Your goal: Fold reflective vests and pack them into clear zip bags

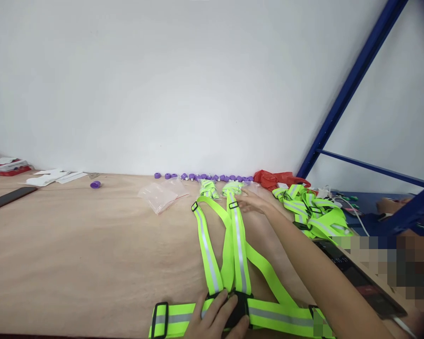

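A neon-yellow reflective safety vest [240,249] made of straps with grey stripes lies spread on the table in front of me. My left hand [215,318] rests over its black centre piece [237,308], fingers laid out flat. Farther up, my right hand [252,201] is beside the top of one strap, near a black slider buckle [234,205]. Its thumb and fingers look apart; whether they touch the strap is hard to tell. Another slider buckle [194,206] sits at the top of the left strap, and a black adjuster [160,320] at the lower left.
Bagged yellow straps [208,188] and clear plastic bags [160,195] lie beyond the vest. Purple caps [198,177] line the wall. At right are a pile of vests [313,212], red plastic [279,179], a phone [360,278] and a blue frame [349,89].
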Demonstrator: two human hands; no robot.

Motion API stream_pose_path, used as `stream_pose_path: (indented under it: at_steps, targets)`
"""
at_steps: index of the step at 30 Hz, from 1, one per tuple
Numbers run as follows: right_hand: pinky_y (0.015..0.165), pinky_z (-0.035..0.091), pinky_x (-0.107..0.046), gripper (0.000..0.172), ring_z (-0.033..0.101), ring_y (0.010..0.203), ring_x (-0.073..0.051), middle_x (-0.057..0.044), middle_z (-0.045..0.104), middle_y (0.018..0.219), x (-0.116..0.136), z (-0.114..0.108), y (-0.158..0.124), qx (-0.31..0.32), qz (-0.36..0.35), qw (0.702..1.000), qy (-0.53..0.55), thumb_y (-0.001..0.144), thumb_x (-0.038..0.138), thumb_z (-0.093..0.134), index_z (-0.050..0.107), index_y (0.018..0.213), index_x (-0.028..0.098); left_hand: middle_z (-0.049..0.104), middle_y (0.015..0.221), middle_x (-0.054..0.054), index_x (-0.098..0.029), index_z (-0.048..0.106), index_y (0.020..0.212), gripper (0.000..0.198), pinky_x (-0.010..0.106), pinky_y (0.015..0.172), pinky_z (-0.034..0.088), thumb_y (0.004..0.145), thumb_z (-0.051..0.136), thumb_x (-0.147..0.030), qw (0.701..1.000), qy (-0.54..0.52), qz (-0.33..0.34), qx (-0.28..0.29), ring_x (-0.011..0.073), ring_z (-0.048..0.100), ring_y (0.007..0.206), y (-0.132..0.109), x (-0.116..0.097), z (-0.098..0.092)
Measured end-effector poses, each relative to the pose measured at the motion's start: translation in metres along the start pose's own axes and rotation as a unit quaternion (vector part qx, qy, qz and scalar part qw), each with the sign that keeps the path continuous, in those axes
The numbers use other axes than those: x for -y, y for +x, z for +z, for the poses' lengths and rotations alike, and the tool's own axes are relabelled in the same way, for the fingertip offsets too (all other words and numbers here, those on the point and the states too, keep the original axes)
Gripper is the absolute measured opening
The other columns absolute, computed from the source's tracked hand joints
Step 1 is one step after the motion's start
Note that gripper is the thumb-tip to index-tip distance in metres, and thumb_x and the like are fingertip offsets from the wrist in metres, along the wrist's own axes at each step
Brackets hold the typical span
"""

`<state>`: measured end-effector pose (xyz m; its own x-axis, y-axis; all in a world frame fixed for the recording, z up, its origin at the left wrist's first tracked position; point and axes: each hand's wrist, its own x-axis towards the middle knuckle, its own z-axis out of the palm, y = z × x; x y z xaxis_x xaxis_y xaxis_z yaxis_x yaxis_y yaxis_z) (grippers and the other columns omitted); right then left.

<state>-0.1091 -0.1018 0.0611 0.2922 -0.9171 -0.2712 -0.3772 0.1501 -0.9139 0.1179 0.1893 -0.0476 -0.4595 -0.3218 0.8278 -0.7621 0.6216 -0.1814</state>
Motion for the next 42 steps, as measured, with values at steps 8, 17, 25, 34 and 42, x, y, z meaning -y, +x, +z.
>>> stream_pose_path:
  at_steps: [8,17,25,34,42]
  targets:
    - [0.068,0.033,-0.017,0.030,0.054,0.088,-0.012,-0.010,0.061,0.105,0.009,0.023,-0.018,-0.205,-0.033,0.932,-0.297,0.084,0.035,0.059,0.061,0.104,0.014,0.066,0.128,0.001,-0.032,0.064,0.123,0.031,0.050,0.129,0.006,0.093,0.060,-0.035,0.998,0.009,0.022,0.059,0.0166,0.058,0.124,0.012,-0.001,-0.017]
    - [0.070,0.033,-0.019,0.051,0.057,0.078,-0.014,-0.010,0.063,0.077,0.062,0.139,0.002,-0.072,-0.083,0.911,-0.397,0.080,0.062,0.060,0.061,0.070,0.011,0.060,0.137,0.002,-0.031,0.055,0.134,0.046,0.045,0.126,0.023,0.092,0.055,-0.050,0.991,0.019,0.036,0.129,0.0181,0.053,0.130,0.014,-0.001,-0.024]
    - [0.059,0.031,-0.017,0.046,0.044,0.061,-0.004,-0.002,0.060,0.073,0.108,0.176,0.021,0.070,-0.120,0.940,-0.312,0.073,0.056,0.068,0.062,0.079,0.011,0.058,0.140,0.001,-0.033,0.053,0.135,0.046,0.042,0.120,0.033,0.091,0.057,-0.048,0.992,0.010,0.025,0.126,0.0183,0.053,0.129,0.008,-0.002,-0.019]
    - [0.075,0.048,-0.021,0.057,0.061,0.078,-0.010,-0.007,0.068,0.085,0.159,0.120,0.018,0.184,-0.081,0.963,-0.178,0.051,0.052,0.088,0.070,0.084,0.008,0.050,0.148,0.008,-0.025,0.046,0.143,0.070,0.045,0.114,0.037,0.086,0.055,-0.064,0.977,-0.044,0.019,0.209,0.0247,0.046,0.135,0.013,0.001,-0.033]
    - [0.069,0.046,-0.018,0.043,0.056,0.073,-0.005,-0.005,0.065,0.082,0.076,0.110,0.041,0.032,-0.097,0.990,-0.097,0.071,0.046,0.076,0.061,0.087,0.009,0.057,0.140,0.006,-0.028,0.053,0.136,0.056,0.047,0.119,0.032,0.088,0.057,-0.057,0.989,-0.019,0.016,0.148,0.0226,0.052,0.129,0.010,0.000,-0.024]
